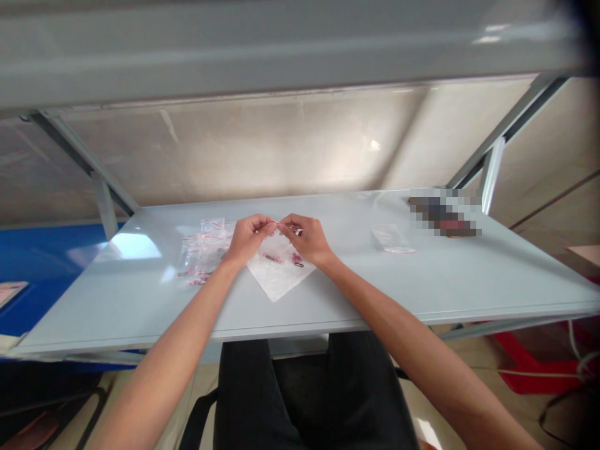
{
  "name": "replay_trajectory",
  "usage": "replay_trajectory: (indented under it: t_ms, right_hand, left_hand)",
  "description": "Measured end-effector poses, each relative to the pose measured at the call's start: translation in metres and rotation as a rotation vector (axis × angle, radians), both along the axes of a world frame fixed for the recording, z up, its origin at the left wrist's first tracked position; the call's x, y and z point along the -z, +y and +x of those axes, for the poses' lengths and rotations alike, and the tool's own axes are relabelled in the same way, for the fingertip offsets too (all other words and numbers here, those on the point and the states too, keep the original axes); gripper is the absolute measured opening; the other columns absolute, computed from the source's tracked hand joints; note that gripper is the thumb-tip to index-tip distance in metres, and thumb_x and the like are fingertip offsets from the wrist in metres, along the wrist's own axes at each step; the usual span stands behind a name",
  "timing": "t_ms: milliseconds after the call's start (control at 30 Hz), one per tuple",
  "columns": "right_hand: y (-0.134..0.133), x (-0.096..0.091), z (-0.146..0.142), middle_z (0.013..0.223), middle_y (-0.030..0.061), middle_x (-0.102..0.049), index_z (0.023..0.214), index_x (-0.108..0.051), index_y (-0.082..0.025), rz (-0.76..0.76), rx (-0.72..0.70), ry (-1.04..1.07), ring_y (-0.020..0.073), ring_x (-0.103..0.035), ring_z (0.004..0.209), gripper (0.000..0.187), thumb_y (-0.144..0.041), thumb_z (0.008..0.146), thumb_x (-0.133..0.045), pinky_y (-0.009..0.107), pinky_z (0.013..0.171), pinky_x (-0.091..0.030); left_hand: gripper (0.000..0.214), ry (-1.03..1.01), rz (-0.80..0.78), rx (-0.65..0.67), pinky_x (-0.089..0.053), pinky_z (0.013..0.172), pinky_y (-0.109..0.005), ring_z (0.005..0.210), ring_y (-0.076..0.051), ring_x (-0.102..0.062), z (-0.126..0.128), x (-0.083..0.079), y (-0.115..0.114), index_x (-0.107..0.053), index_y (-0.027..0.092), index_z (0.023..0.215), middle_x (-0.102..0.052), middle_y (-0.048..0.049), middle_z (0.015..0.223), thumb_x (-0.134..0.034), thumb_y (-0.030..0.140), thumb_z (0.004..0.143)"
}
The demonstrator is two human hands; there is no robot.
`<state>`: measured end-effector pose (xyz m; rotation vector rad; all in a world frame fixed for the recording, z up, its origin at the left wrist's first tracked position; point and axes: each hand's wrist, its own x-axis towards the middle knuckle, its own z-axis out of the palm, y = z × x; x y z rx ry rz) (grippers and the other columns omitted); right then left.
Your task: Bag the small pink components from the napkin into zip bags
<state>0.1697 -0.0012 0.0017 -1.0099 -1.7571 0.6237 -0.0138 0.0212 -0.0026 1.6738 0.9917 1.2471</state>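
Note:
My left hand (250,236) and my right hand (305,237) meet above the middle of the table, both with fingers pinched. Between their fingertips runs the thin red edge of a small clear zip bag (273,222); most of it is hidden by the fingers. Below them a white paper sheet (274,289) lies with one corner toward me. On it rest a small pink-and-dark piece (272,258) and, nearer my right hand, a pink bundle (297,257) beside a dark metal clip-like loop (299,265). Left of my left hand is a pile of clear zip bags (199,253), some with pink contents.
Another clear zip bag (392,239) lies flat on the grey table (356,294) to the right. Farther right is a blurred-out dark object (443,215). A grey shelf (300,56) spans overhead on metal posts. A red stool (534,362) stands on the floor at right.

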Motion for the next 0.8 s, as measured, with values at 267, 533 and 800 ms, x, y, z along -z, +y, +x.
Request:
replay_trajectory:
  t_ms: [267,533,800]
  right_hand:
    - [0.003,0.003,0.001,0.081,0.0058,-0.074,0.084,-0.072,-0.018,-0.051,-0.017,0.083,0.0173,-0.067,0.075,0.040,-0.055,0.091,-0.059,0.027,0.070,-0.049]
    - [0.000,0.002,-0.003,0.077,0.0046,-0.070,0.081,-0.069,-0.019,0.008,-0.001,0.030,0.0164,-0.062,0.071,0.039,-0.054,0.093,-0.055,0.027,0.069,-0.047]
    - [0.005,0.003,0.002,0.080,0.0054,-0.070,0.083,-0.067,-0.019,-0.049,0.065,0.076,0.0160,-0.060,0.068,0.041,-0.059,0.090,-0.058,0.027,0.064,-0.047]
  left_hand:
    - [0.032,-0.059,-0.029,-0.027,-0.049,0.074,-0.027,0.074,-0.016,-0.063,0.001,0.000,0.000,-0.074,0.015,0.083,-0.072,-0.0053,0.080,-0.078,0.046,0.077]
    - [0.030,0.064,0.053,-0.023,-0.045,0.069,-0.026,0.069,-0.014,-0.059,0.003,-0.003,-0.003,-0.069,0.016,0.076,-0.065,-0.0023,0.072,-0.071,0.046,0.083]
    - [0.034,-0.044,0.052,-0.083,-0.044,0.070,-0.026,0.069,-0.014,-0.056,0.003,-0.011,-0.005,-0.065,0.017,0.074,-0.062,-0.0014,0.071,-0.073,0.048,0.082]
